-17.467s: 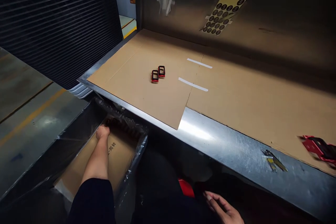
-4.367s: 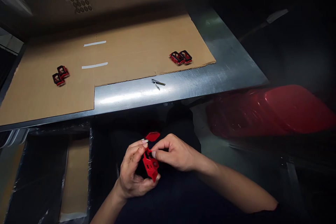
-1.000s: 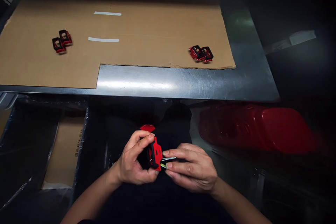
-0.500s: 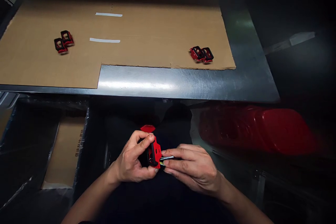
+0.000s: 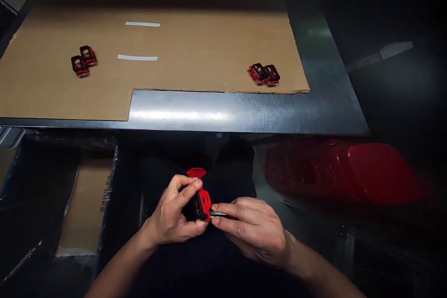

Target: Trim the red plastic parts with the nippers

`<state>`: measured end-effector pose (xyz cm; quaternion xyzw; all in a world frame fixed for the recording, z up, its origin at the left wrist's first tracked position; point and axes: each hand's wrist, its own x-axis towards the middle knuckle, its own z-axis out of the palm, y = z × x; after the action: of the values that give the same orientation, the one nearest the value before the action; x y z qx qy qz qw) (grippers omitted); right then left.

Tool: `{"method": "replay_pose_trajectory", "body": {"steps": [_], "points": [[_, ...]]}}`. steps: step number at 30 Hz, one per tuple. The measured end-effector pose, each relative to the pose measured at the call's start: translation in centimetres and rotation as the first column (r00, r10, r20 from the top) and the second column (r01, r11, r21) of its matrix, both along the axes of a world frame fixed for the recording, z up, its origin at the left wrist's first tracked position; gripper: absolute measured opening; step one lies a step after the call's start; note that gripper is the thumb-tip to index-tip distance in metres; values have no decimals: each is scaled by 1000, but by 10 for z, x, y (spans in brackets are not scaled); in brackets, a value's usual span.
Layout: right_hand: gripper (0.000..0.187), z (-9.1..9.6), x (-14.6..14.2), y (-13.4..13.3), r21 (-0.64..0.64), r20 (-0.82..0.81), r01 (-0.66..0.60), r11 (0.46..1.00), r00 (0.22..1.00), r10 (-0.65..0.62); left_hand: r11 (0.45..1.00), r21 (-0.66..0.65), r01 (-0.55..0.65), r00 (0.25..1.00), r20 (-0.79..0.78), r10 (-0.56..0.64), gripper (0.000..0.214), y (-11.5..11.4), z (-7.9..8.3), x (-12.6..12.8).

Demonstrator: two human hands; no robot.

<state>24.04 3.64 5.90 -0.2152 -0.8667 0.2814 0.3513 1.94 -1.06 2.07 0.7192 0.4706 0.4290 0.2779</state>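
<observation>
In the head view my left hand [image 5: 174, 216] is closed round a red and black bracket-like part [image 5: 205, 201], thumb and fingers gripping its ends. A red flap [image 5: 196, 172] shows just above those fingers. My right hand [image 5: 256, 230] pinches a slim silver tool [image 5: 218, 214], its tip against the lower right side of the part. A bit of yellow-green shows by the right fingertips. The tool's exact kind and its far end are hidden.
Flat cardboard [image 5: 195, 51] covers much of the metal table [image 5: 223, 114]. Red and black parts lie in a left pair [image 5: 83, 61] and a right pair [image 5: 264, 74]. A plastic-lined bin [image 5: 117, 186] stands at lower left, and a red plastic object [image 5: 377, 172] at right.
My right hand has shifted slightly left, bringing the tool closer in to the part. The held part has moved a little left. The view has tilted slightly.
</observation>
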Motion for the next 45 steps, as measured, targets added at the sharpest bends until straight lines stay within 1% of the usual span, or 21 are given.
{"method": "replay_pose_trajectory", "body": {"steps": [3,5,7,10,13,16,19,22,25,30,33,35,37,38,39,40,41,42,43,44,45], "points": [[20,0,-2,0,0,6,43,999,999,-43,1000,-23,-16,999,31,17,77,-2,-4,0],[22,-1,-4,1,-42,-36,84,996,996,-85,998,-58,-28,994,101,34,72,-4,-8,0],[23,-3,-6,5,-108,-94,138,985,985,-148,995,-95,-42,971,232,63,70,-6,-12,-2],[25,-11,-10,22,-198,-138,279,940,941,-308,987,-153,-55,878,463,120,68,-9,-15,-3],[27,-21,-16,57,-237,-89,454,859,870,-485,980,-186,-64,801,577,162,65,-11,-14,-2],[30,-33,-24,105,-160,-17,601,783,792,-611,981,-182,-67,790,591,164,67,-14,-13,1],[30,-46,-31,149,-82,77,665,743,747,-660,979,-189,-78,801,572,175,68,-18,-13,1],[31,-59,-36,174,-36,176,705,708,702,-690,973,-205,-105,813,546,203,68,-20,-13,0],[33,-68,-38,179,2,184,719,695,683,-707,969,-214,-120,826,521,217,69,-21,-14,-1],[36,-68,-35,176,12,107,714,700,695,-711,977,-194,-92,835,520,182,70,-18,-19,-1],[25,-69,-29,177,-27,-74,717,697,694,-716,982,-179,-60,827,543,150,71,-16,-21,1],[16,-70,-25,175,-84,-240,733,675,642,-728,984,-173,-47,816,561,138,72,-16,-21,1],[11,-70,-22,164,-141,-344,746,651,580,-739,984,-170,-45,809,571,135,73,-17,-23,1],[11,-69,-22,154,-168,-362,743,647,564,-742,984,-170,-47,808,574,138,74,-18,-23,1],[10,-67,-22,141,-200,-353,725,659,574,-739,984,-171,-51,806,574,141,74,-19,-24,0],[10,-65,-23,126,-246,-322,684,686,611,-724,984,-172,-52,806,574,144,74,-20,-24,0],[10,-61,-23,110,-323,-266,606,727,679,-684,983,-175,-54,804,576,146,75,-20,-25,-1],[10,-58,-24,93,-433,-196,480,763,776,-599,982,-179,-51,802,579,147,75,-21,-25,-1],[12,-54,-26,77,-553,-142,329,765,868,-476,982,-184,-44,797,586,145,75,-21,-25,-1],[16,-51,-27,63,-675,-119,165,719,938,-326,982,-186,-32,793,594,139,76,-21,-25,-1],[21,-49,-28,51,-778,-136,4,628,975,-175,982,-191,-17,787,603,130,75,-20,-25,0]]}}
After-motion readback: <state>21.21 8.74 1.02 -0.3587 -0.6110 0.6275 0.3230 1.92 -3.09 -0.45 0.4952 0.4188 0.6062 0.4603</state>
